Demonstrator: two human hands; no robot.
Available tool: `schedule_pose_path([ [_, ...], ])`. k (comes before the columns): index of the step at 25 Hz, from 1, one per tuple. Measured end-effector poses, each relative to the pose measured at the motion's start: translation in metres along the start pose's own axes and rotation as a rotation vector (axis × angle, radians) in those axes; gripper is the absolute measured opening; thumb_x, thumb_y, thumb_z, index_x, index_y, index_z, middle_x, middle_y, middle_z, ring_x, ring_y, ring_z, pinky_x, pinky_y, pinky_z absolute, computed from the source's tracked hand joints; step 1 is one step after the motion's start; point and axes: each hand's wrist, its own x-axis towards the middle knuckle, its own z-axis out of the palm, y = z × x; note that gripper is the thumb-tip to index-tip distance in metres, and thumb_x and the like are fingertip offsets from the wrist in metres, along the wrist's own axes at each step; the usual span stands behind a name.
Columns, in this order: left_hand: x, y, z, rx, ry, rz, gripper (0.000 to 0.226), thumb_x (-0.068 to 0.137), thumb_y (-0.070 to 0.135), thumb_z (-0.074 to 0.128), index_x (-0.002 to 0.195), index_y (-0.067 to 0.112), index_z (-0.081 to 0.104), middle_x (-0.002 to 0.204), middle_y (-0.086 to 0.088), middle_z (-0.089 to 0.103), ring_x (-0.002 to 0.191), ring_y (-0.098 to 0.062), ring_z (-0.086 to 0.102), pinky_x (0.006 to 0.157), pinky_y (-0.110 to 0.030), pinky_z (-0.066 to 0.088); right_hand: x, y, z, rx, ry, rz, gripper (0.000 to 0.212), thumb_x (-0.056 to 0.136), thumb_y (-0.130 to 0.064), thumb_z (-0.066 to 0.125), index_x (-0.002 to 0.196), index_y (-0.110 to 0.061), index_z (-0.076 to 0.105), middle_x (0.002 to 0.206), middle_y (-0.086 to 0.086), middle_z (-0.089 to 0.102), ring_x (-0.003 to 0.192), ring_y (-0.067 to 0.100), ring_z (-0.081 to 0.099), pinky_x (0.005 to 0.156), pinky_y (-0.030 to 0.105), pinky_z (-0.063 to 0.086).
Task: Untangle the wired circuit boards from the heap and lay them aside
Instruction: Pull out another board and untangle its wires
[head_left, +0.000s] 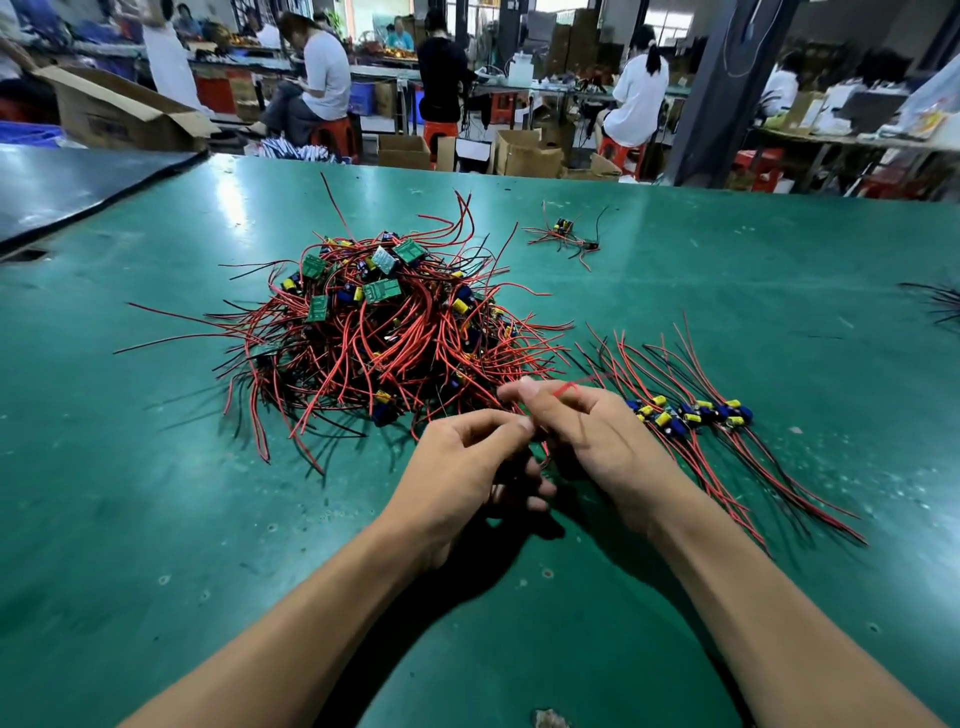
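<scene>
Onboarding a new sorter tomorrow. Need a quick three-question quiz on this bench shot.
1. True or false: the laid-out row of wired boards lies right of the tangled heap of red- and black-wired green circuit boards.
2. The right hand pinches: A) a thin red wire B) a screwdriver C) a pair of scissors.
3. Fill in: seen from the person, the small stray wired cluster lies ___ the heap.
Key: 1 true; 2 A; 3 beyond.
</scene>
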Motion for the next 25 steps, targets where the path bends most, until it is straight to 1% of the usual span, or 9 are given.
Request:
schedule_pose_path([
  [2,0.0,0.0,0.0,-0.001,0.025,0.011,0.017,0.096,0.012,0.058,0.085,0.001,0.065,0.058,-0.01,0.056,0.047,-0.025,0.061,0.044,-0.03,0.054,-0.001,0.001,0.0,-0.046,-0.068,0.007,0.037,0.093,-0.046,0.061,0.112,-0.017,0.072,0.063,0.008,0.058,0.046,0.019,0.053,0.044,0.026,0.048],
  [5,-0.001,-0.001,0.001,0.009,0.037,0.011,0.018,0.096,0.012,0.058,0.087,-0.003,0.061,0.056,-0.01,0.053,0.042,-0.023,0.056,0.04,-0.026,0.049,-0.001,0.0,-0.006,-0.103,-0.113,-0.011,0.038,0.098,-0.046,0.057,0.106,-0.013,0.074,0.064,0.011,0.063,0.049,0.022,0.061,0.049,0.025,0.051],
  [8,-0.003,-0.003,0.006,0.016,0.009,0.04,0.018,0.097,0.011,0.056,0.084,0.0,0.054,0.053,-0.006,0.049,0.037,-0.019,0.052,0.037,-0.022,0.043,0.005,-0.001,-0.017,-0.371,0.062,-0.135,0.043,0.094,-0.054,0.059,0.091,-0.016,0.078,0.061,0.011,0.061,0.054,0.016,0.056,0.053,0.024,0.043],
  [11,-0.003,-0.006,0.009,0.033,-0.014,0.061,0.019,0.098,0.012,0.054,0.083,0.001,0.052,0.052,-0.005,0.048,0.036,-0.019,0.05,0.038,-0.021,0.041,0.011,0.003,-0.019,-0.171,0.209,-0.112,0.043,0.087,-0.054,0.065,0.081,-0.014,0.079,0.055,-0.005,0.046,0.042,0.007,0.035,0.041,0.018,0.027],
  [14,-0.002,-0.008,0.008,0.071,-0.013,0.094,0.02,0.098,0.012,0.054,0.079,0.005,0.054,0.052,-0.006,0.048,0.036,-0.018,0.049,0.038,-0.022,0.04,0.015,0.002,-0.018,-0.033,0.251,-0.031,0.047,0.092,-0.052,0.06,0.076,-0.011,0.077,0.055,-0.005,0.046,0.037,0.004,0.029,0.038,0.013,0.021],
  [17,-0.002,-0.011,0.006,0.135,-0.036,0.134,0.024,0.097,0.013,0.056,0.073,0.012,0.058,0.05,-0.009,0.05,0.038,-0.021,0.05,0.041,-0.023,0.042,0.018,-0.005,-0.021,0.249,0.176,0.168,0.052,0.102,-0.048,0.048,0.071,-0.01,0.067,0.052,-0.004,0.042,0.032,0.003,0.025,0.029,0.013,0.018],
  [19,-0.003,-0.012,0.004,0.186,-0.068,0.146,0.028,0.097,0.014,0.057,0.07,0.017,0.06,0.048,-0.011,0.052,0.038,-0.022,0.05,0.042,-0.022,0.041,0.015,-0.01,-0.027,0.412,0.075,0.286,0.049,0.099,-0.043,0.05,0.063,-0.012,0.063,0.051,-0.003,0.037,0.029,0.002,0.023,0.025,0.013,0.017],
  [22,-0.004,-0.012,0.003,0.245,-0.056,0.162,0.024,0.096,0.013,0.059,0.073,0.014,0.065,0.045,-0.01,0.053,0.035,-0.021,0.052,0.04,-0.019,0.036,0.01,-0.014,-0.033,0.349,-0.017,0.34,0.042,0.088,-0.043,0.057,0.058,-0.013,0.06,0.055,-0.002,0.032,0.03,0.003,0.023,0.025,0.012,0.018],
  [25,-0.004,-0.012,0.005,0.248,-0.028,0.156,0.016,0.096,0.013,0.058,0.085,0.011,0.069,0.044,-0.009,0.053,0.033,-0.02,0.051,0.039,-0.019,0.035,0.01,-0.011,-0.03,0.201,0.065,0.287,0.044,0.095,-0.049,0.054,0.074,-0.012,0.065,0.053,-0.006,0.035,0.033,0.002,0.024,0.028,0.012,0.017],
])
